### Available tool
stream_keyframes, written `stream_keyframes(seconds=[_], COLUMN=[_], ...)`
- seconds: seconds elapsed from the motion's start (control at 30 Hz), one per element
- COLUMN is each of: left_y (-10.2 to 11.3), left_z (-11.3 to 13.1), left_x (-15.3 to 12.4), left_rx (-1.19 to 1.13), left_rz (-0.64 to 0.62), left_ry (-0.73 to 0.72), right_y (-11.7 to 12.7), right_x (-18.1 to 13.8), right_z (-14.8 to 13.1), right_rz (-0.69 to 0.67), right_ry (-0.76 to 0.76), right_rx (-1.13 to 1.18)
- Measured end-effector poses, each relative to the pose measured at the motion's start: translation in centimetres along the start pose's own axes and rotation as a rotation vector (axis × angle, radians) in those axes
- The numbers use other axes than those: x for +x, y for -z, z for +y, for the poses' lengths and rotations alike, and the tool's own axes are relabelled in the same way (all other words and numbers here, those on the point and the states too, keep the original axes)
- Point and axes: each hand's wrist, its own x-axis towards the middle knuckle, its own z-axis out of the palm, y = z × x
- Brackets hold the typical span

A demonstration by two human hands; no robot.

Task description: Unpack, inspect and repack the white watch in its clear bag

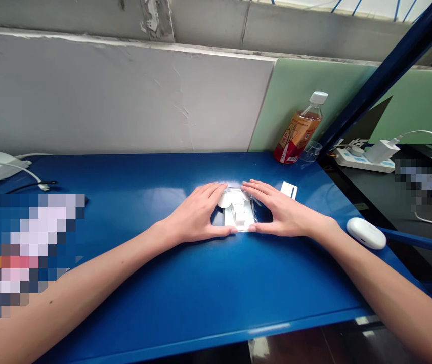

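Observation:
A small clear plastic tray holding white parts lies in the middle of the blue table. My left hand cups its left side, fingers curved over the far edge and thumb along the near edge. My right hand mirrors it on the right side, fingers stretched across the top and thumb at the near corner. Both hands press against the tray's edges. A round white piece sits in the tray near my left fingertips.
A small white card lies just right of my right hand. A white oval case rests near the table's right edge. A bottle of amber drink stands at the back right beside a power strip. Cables lie at the far left.

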Motion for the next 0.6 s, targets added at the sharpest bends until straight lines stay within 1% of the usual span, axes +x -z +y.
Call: stream_keyframes(seconds=[0.13,0.37,0.6], left_y=[-0.05,-0.11,-0.1], left_z=[0.02,0.02,0.03], left_x=[-0.02,-0.1,-0.04], left_rx=[-0.002,-0.001,-0.03], left_rz=[0.014,0.037,0.049], left_ry=[0.0,-0.008,-0.021], right_y=[-0.02,-0.23,-0.24], right_x=[0.05,0.06,0.08], right_z=[-0.05,0.05,0.1], right_rz=[-0.012,0.017,0.015], right_ry=[-0.01,-0.008,-0.022], right_rx=[-0.013,0.01,0.022])
